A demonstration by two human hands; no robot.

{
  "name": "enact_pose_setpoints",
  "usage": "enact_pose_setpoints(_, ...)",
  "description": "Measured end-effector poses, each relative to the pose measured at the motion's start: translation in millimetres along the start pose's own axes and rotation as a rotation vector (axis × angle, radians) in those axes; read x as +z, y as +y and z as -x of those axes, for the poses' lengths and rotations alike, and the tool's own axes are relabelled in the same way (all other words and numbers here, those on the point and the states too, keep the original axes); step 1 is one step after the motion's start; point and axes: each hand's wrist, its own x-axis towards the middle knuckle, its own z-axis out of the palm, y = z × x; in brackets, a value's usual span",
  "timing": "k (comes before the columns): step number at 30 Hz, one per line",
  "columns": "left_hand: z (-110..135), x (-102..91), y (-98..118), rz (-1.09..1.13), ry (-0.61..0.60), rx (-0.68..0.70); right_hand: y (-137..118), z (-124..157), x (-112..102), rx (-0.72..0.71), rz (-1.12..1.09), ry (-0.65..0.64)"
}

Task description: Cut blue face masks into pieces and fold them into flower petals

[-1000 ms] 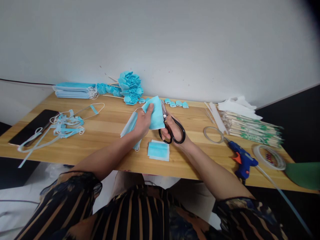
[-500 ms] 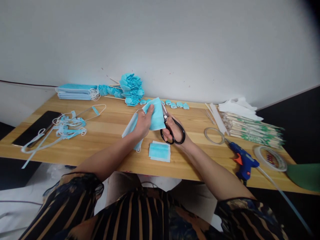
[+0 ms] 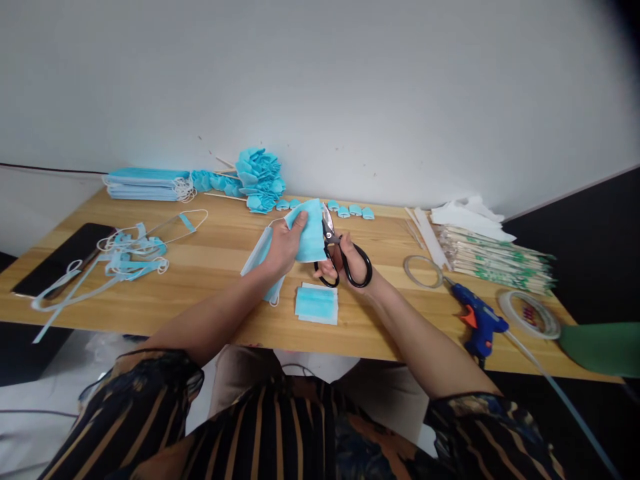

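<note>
My left hand [image 3: 284, 248] pinches a light blue face mask [image 3: 311, 235], raised above the middle of the table, its thumb lying on the blue face. White-edged mask material with an ear loop [image 3: 257, 252] hangs at the left of that hand. In my right hand [image 3: 350, 263] are black-handled scissors [image 3: 329, 235], the fingers through the loops. Their blades stand slightly apart at the mask's right edge; whether cloth lies between them I cannot make out. Below both hands, cut blue-and-white mask pieces [image 3: 317, 303] lie flat on the wooden table [image 3: 210, 293].
Cut-off straps and loops [image 3: 133, 257] lie by a phone [image 3: 55, 260] at left. A mask stack [image 3: 147, 185] and blue fabric flowers [image 3: 260, 177] line the back, beside small folded petals [image 3: 344, 211]. Rightward are wrapped sticks [image 3: 495, 257], a glue gun [image 3: 477, 319] and a tape roll [image 3: 530, 315].
The scissors' handles have spread wider and the blades have parted a little at the mask's edge. My left hand keeps its hold. The whole view has shifted slightly.
</note>
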Motion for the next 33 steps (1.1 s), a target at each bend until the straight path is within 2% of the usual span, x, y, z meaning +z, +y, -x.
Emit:
enact_pose_setpoints(3,4.1,2.4,1.7,-0.007,-0.014,0.049,2.3,0.3,-2.4,-0.017,-0.015,0.017)
enact_pose_setpoints(10,5.2,3.6,3.5,-0.013,0.009,0.064,0.5,0.8,-2.1,-0.049,-0.044,-0.029)
enact_pose_setpoints(16,8.7,5.3,4.2,0.026,-0.049,0.026,-1.6,1.2,-2.0,-0.017,-0.034,-0.01)
enact_pose_setpoints(25,7.6,6.6,6.1,-0.001,0.018,0.003,-2.8,1.4,-2.0,-0.008,-0.044,-0.044)
enact_pose_setpoints(33,10.9,7.6,7.6,-0.033,-0.056,0.023,-0.9,1.2,-2.3,-0.017,-0.051,0.014)
